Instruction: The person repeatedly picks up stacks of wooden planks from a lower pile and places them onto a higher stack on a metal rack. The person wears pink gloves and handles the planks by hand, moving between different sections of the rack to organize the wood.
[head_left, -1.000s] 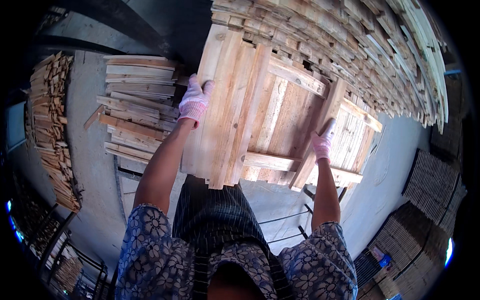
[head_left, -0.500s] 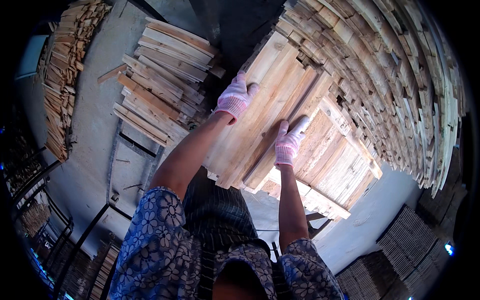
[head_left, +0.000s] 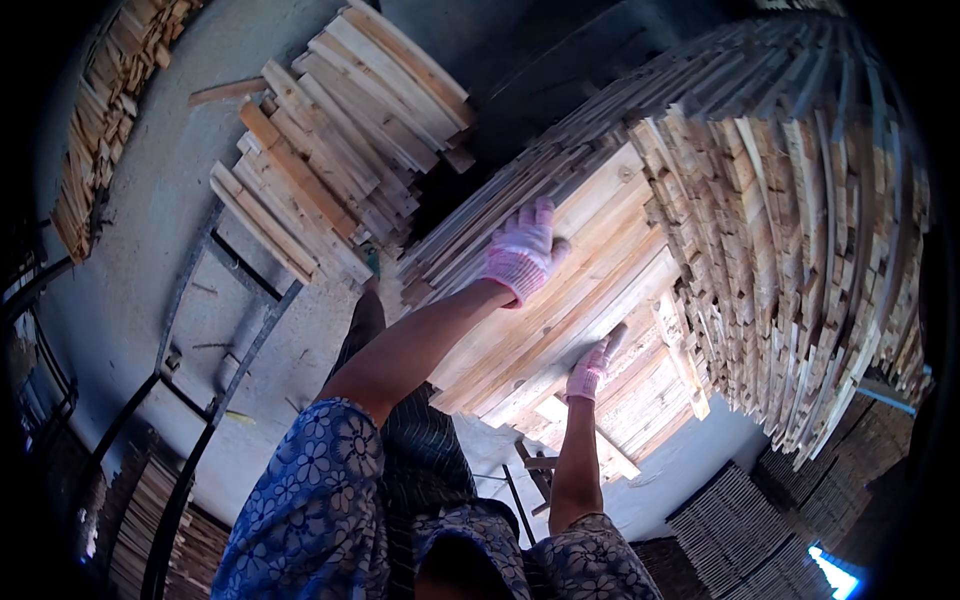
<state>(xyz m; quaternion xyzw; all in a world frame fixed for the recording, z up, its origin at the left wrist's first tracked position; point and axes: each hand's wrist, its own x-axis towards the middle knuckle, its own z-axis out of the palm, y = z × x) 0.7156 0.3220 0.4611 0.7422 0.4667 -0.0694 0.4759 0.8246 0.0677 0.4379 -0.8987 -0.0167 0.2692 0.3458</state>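
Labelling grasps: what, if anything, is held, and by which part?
Whether gripped can't be told: left hand lies on the pale planks near their left edge, right hand at their opposite edge.

The floor [head_left: 135, 285] is bare grey, scuffed and marked. Thin wood slivers [head_left: 211, 346] and a small yellowish scrap [head_left: 240, 417] lie right on it, around a dark metal frame [head_left: 242, 266]. The frame's rails reach a pile of planks [head_left: 375, 90], its underside hidden. Below the wooden boards [head_left: 560, 290] a stand [head_left: 540, 470] shows; whether it bears them is unclear.
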